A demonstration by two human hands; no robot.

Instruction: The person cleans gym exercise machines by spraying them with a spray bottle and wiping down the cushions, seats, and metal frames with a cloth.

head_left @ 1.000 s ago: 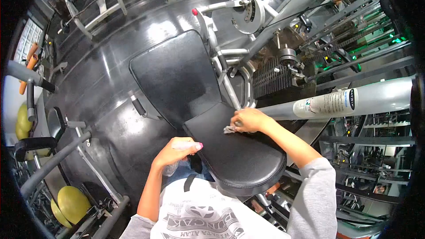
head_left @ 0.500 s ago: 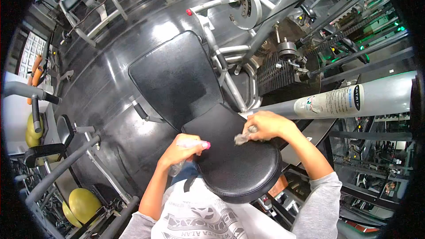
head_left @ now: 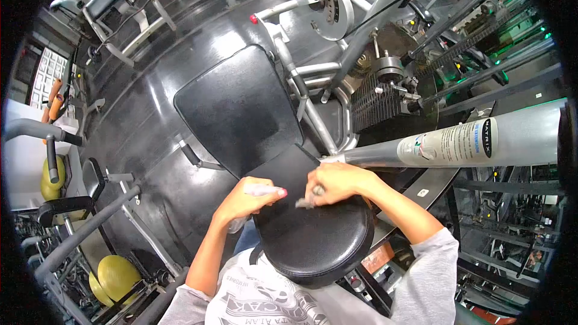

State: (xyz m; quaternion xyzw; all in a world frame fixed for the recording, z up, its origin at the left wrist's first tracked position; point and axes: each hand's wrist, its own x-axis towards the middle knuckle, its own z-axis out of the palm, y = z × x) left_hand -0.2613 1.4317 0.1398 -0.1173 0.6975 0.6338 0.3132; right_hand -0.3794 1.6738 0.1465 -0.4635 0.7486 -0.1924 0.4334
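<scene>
My left hand (head_left: 247, 203) is closed around a clear spray bottle (head_left: 237, 225) with a pink tip, tilted over the left edge of the black padded seat (head_left: 319, 244). My right hand (head_left: 340, 182) grips a crumpled grey cloth (head_left: 306, 203) low over the same seat, close to the bottle's tip. Motion blurs the cloth, and whether it touches the padding I cannot tell. Beyond the seat rises the machine's black backrest pad (head_left: 241, 108).
A silver machine tube (head_left: 379, 155) with a label runs to the right. A weight stack (head_left: 376, 105) and a round plate (head_left: 331, 9) stand behind it. To the left are a handle bar (head_left: 90, 229) and a yellow ball (head_left: 113, 280).
My right hand has moved left across the seat with the cloth, closer to my left hand. My left hand with the bottle has risen slightly.
</scene>
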